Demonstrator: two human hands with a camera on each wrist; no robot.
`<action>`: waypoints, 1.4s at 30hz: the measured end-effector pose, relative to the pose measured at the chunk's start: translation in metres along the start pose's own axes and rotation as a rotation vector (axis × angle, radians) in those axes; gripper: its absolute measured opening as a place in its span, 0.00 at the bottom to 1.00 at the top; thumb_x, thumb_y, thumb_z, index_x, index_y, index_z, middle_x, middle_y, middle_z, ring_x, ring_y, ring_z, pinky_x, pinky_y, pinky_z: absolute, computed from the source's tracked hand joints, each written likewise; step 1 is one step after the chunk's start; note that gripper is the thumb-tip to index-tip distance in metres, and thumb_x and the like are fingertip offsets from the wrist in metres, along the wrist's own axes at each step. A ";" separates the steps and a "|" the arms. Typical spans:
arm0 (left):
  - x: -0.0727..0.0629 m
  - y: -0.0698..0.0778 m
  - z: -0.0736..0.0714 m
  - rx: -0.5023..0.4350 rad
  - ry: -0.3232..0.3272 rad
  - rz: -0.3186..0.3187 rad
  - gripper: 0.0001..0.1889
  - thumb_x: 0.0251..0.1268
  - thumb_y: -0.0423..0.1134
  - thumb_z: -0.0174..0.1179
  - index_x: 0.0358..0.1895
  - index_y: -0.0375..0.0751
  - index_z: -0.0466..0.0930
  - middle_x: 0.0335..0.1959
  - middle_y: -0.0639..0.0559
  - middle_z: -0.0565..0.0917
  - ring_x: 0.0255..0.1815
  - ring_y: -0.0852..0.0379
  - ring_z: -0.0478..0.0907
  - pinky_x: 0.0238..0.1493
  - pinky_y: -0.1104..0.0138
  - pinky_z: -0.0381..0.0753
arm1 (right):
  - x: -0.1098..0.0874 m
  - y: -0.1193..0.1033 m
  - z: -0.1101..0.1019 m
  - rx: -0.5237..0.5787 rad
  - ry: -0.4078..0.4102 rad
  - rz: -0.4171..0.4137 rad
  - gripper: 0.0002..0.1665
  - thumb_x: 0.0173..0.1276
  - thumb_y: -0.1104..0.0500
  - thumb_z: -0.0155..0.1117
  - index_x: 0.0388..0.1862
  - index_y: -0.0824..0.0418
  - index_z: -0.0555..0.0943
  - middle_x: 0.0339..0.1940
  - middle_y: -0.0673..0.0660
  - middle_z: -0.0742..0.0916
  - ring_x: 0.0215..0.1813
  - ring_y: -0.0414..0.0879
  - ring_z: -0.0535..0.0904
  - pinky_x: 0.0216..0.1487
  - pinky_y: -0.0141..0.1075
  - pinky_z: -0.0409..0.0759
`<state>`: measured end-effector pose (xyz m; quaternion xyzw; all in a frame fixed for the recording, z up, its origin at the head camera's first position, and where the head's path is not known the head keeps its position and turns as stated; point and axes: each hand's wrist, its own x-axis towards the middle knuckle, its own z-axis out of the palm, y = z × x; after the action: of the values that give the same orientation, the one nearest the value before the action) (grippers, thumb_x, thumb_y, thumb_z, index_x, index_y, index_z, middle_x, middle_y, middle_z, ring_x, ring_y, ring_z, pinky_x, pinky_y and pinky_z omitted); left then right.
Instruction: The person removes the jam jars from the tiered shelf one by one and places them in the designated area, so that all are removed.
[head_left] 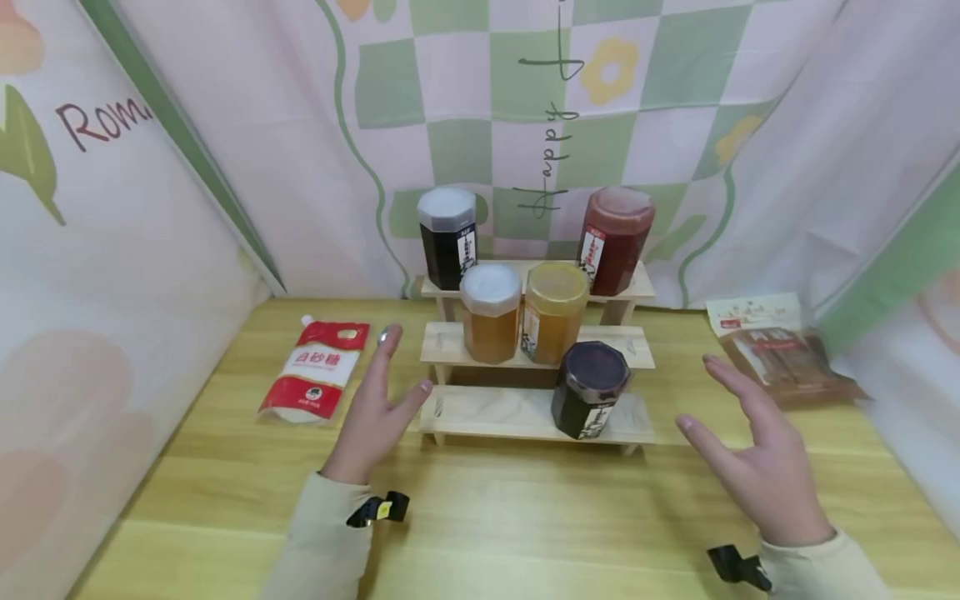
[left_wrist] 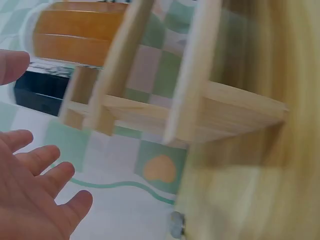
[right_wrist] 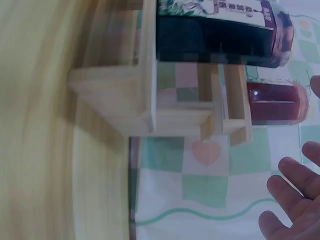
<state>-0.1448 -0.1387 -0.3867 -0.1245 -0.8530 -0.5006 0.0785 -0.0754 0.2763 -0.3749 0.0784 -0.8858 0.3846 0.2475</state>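
Between my two hands stands a stepped wooden rack (head_left: pixel 495 408) with three tiers. Its top tier bears a black jar with a white lid (head_left: pixel 447 242) on the left and a red jar (head_left: pixel 617 242) on the right. Side by side on the middle tier are an amber jar with a white lid (head_left: pixel 491 315) and a golden jar with a yellow lid (head_left: pixel 557 312). A dark jar (head_left: pixel 591 390) sits at the right of the lowest tier. My left hand (head_left: pixel 377 417), fingers spread, hovers left of the rack and holds nothing. My right hand (head_left: pixel 765 458) is likewise spread and unladen, to the right.
A red and white bag of sugar (head_left: pixel 315 371) lies flat on the wooden table (head_left: pixel 510 508), left of my left hand. Beyond my right hand lies a clear-topped brown packet (head_left: pixel 783 354). A checkered curtain (head_left: pixel 525 150) hangs close behind the rack.
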 end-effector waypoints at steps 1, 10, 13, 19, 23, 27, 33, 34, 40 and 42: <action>0.001 -0.002 0.001 -0.007 -0.004 0.005 0.42 0.72 0.43 0.61 0.82 0.53 0.44 0.82 0.51 0.50 0.81 0.46 0.48 0.74 0.40 0.53 | 0.001 -0.002 0.001 0.010 0.005 0.005 0.45 0.62 0.64 0.74 0.76 0.49 0.68 0.75 0.50 0.72 0.71 0.28 0.61 0.74 0.28 0.51; 0.002 -0.016 0.010 0.004 -0.032 -0.038 0.42 0.72 0.47 0.61 0.81 0.53 0.45 0.82 0.51 0.51 0.81 0.45 0.48 0.73 0.38 0.54 | 0.013 -0.017 0.017 0.138 -0.007 0.007 0.44 0.59 0.69 0.74 0.74 0.54 0.70 0.73 0.50 0.75 0.71 0.31 0.65 0.70 0.23 0.58; 0.002 -0.020 0.012 0.015 -0.056 -0.063 0.42 0.72 0.48 0.61 0.81 0.52 0.46 0.81 0.50 0.52 0.80 0.43 0.49 0.72 0.37 0.54 | 0.016 -0.022 0.022 0.222 -0.028 -0.003 0.42 0.58 0.73 0.73 0.72 0.60 0.71 0.71 0.53 0.76 0.71 0.33 0.67 0.69 0.22 0.61; 0.004 -0.027 0.018 0.039 -0.070 -0.033 0.40 0.71 0.46 0.62 0.80 0.48 0.50 0.81 0.47 0.55 0.79 0.42 0.52 0.72 0.38 0.55 | 0.024 -0.030 0.033 0.306 -0.101 -0.021 0.43 0.55 0.75 0.74 0.70 0.62 0.72 0.70 0.59 0.77 0.73 0.37 0.67 0.70 0.23 0.61; 0.004 -0.029 0.019 0.030 -0.081 -0.057 0.42 0.70 0.47 0.63 0.80 0.49 0.49 0.81 0.47 0.55 0.79 0.42 0.52 0.72 0.38 0.55 | 0.029 -0.034 0.040 0.350 -0.138 -0.046 0.42 0.54 0.75 0.75 0.69 0.63 0.72 0.70 0.63 0.77 0.73 0.38 0.67 0.70 0.23 0.61; 0.004 -0.030 0.023 -0.006 -0.102 -0.120 0.48 0.66 0.49 0.66 0.82 0.52 0.44 0.81 0.48 0.53 0.80 0.43 0.51 0.73 0.40 0.55 | 0.034 -0.036 0.047 0.399 -0.166 -0.053 0.42 0.54 0.75 0.75 0.69 0.64 0.72 0.69 0.65 0.77 0.73 0.39 0.68 0.70 0.25 0.62; 0.003 -0.031 0.029 -0.023 -0.145 -0.215 0.54 0.62 0.51 0.70 0.82 0.55 0.38 0.82 0.48 0.50 0.80 0.43 0.50 0.74 0.42 0.56 | 0.042 -0.040 0.055 0.427 -0.208 -0.040 0.43 0.54 0.74 0.77 0.70 0.65 0.72 0.69 0.65 0.77 0.71 0.38 0.70 0.69 0.24 0.64; 0.003 -0.031 0.031 -0.021 -0.152 -0.233 0.55 0.61 0.51 0.71 0.82 0.56 0.38 0.82 0.47 0.50 0.80 0.43 0.50 0.73 0.42 0.56 | 0.043 -0.040 0.055 0.426 -0.213 -0.032 0.44 0.54 0.73 0.77 0.70 0.65 0.71 0.69 0.65 0.77 0.70 0.38 0.70 0.69 0.24 0.64; 0.003 -0.037 0.036 -0.010 -0.187 -0.266 0.58 0.57 0.53 0.73 0.82 0.48 0.41 0.81 0.43 0.54 0.79 0.42 0.52 0.75 0.44 0.55 | 0.047 -0.040 0.062 0.424 -0.243 0.028 0.49 0.55 0.69 0.78 0.74 0.65 0.65 0.69 0.64 0.77 0.64 0.35 0.75 0.65 0.22 0.67; 0.003 -0.040 0.038 -0.020 -0.196 -0.259 0.57 0.56 0.52 0.75 0.81 0.46 0.43 0.80 0.42 0.55 0.79 0.42 0.54 0.75 0.46 0.56 | 0.049 -0.039 0.064 0.437 -0.259 0.043 0.49 0.55 0.68 0.78 0.74 0.65 0.65 0.69 0.63 0.77 0.63 0.36 0.76 0.64 0.23 0.69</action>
<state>-0.1596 -0.1236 -0.4381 -0.0624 -0.8604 -0.5007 -0.0714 -0.1294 0.2054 -0.3625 0.1599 -0.8074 0.5588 0.1011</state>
